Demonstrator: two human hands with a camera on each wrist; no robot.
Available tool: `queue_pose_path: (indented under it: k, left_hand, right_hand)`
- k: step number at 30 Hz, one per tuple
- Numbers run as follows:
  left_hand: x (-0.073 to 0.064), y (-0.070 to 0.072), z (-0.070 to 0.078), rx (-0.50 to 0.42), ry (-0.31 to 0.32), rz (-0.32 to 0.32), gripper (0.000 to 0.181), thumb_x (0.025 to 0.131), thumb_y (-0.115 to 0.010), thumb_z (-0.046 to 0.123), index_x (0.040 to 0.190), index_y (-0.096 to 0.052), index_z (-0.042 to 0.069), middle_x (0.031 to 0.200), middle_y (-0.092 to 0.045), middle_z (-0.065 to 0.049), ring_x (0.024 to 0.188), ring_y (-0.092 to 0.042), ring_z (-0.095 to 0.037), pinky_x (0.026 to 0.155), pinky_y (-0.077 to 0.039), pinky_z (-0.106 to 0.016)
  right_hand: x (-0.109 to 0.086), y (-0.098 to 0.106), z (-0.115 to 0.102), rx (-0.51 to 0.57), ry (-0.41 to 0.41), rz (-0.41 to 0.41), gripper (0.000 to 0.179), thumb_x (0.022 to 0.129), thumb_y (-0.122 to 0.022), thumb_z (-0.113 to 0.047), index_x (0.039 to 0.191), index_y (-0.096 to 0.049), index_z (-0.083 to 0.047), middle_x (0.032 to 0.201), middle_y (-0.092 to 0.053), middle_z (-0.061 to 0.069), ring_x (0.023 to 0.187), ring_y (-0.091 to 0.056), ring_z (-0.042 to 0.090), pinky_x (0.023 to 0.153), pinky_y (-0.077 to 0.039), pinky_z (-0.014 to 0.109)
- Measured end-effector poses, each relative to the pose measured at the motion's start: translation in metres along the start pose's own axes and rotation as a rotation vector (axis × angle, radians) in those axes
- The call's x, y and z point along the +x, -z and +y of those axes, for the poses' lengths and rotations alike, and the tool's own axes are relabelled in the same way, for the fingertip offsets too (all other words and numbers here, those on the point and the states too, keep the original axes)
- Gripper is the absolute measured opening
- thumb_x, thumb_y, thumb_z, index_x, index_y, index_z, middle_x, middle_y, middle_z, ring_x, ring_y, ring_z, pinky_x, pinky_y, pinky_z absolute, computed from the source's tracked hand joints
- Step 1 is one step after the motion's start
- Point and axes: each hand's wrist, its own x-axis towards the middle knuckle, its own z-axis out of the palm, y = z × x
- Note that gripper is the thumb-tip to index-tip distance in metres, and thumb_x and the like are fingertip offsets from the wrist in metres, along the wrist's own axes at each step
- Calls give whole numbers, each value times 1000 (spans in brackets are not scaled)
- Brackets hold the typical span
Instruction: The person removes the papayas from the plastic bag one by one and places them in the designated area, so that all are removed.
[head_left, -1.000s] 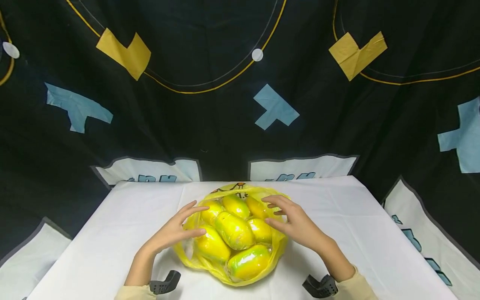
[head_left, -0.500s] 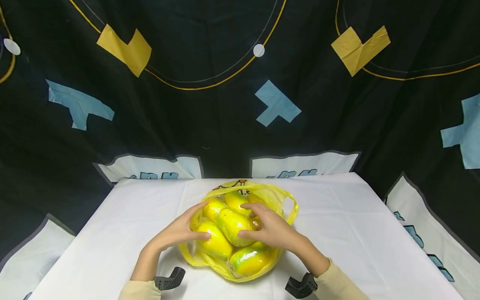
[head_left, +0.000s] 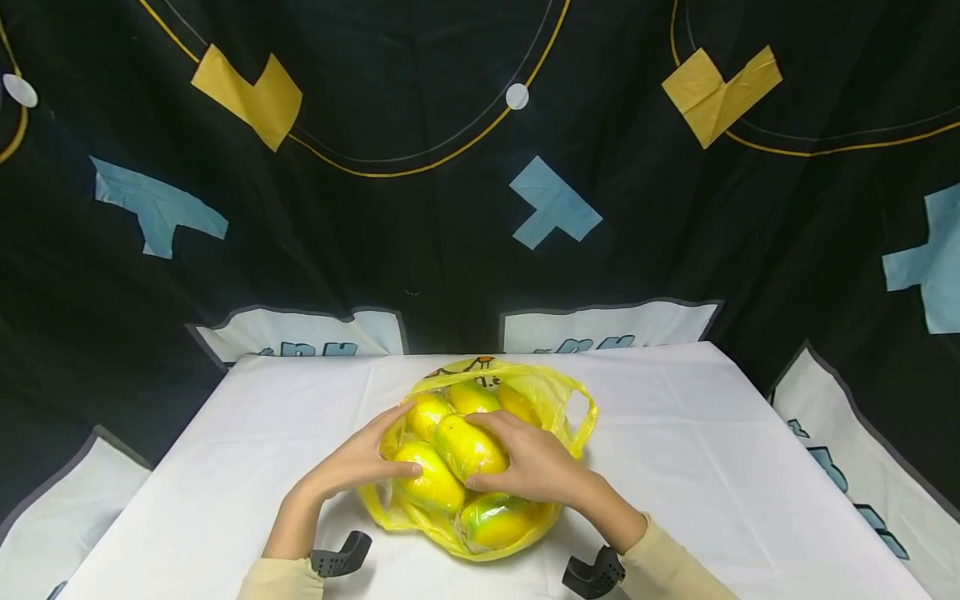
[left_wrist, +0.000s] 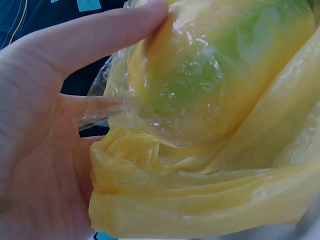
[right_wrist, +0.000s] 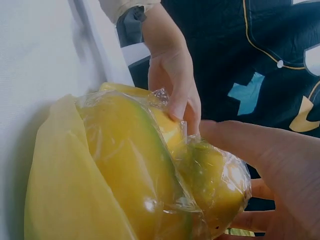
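Note:
A yellow plastic bag (head_left: 558, 396) stands with its mouth wide, holding several yellow-green mangoes wrapped in clear film. My right hand (head_left: 536, 462) grips the central mango (head_left: 457, 442), thumb on the near side and fingers over the far side; in the right wrist view this mango (right_wrist: 215, 180) lies beside my palm. On the bag's left side my left hand (head_left: 360, 454) holds the left mango (head_left: 431, 483), its thumb pressing on the film (left_wrist: 190, 65) and its other fingers partly hidden behind film and bag. A greener mango (head_left: 498, 521) lies nearest the front.
The bag rests on a white-covered table (head_left: 712, 483). Behind it hangs a black cloth (head_left: 420, 250) with yellow and blue shapes. A bag handle loop (head_left: 592, 417) sticks out on the right.
My right hand has moved left and down from above the bag's right side onto the central mango. My left hand has come in against the left mango. The right handle loop has sprung outward.

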Motion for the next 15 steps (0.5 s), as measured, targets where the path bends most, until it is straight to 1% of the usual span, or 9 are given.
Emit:
queue_pose_path:
  k: [5,7,12,15]
  left_hand:
    - [0,1,0,3,-11,-6,97,72,-79,44,152,-31,18,154,-31,-15,140,-25,-40,107,-25,-65]
    - [0,2,1,3,-18,-6,97,72,-79,44,152,-31,17,153,-31,-15,140,-26,-40,106,-26,-65]
    - [0,2,1,11,-6,1,98,72,-79,45,152,-31,17,153,-32,-15,139,-27,-39,106,-27,-64]
    - [0,1,1,19,-4,4,99,72,-79,46,153,-30,16,153,-31,-15,140,-27,-39,107,-26,-64]
  right_hand:
    - [0,-1,-1,47,-45,29,73,78,-71,-53,142,-46,-28,136,-52,-7,112,-54,11,92,-49,37]
    - [1,-2,-1,73,-63,43,72,78,-72,-52,141,-47,-27,135,-53,-7,113,-53,12,94,-49,38]
    - [0,0,-2,121,-108,63,73,77,-73,-51,140,-48,-28,133,-55,-6,112,-54,13,93,-49,39]
    - [-3,3,-3,138,-138,90,72,76,-74,-50,140,-49,-28,137,-53,-4,117,-53,16,95,-48,41]
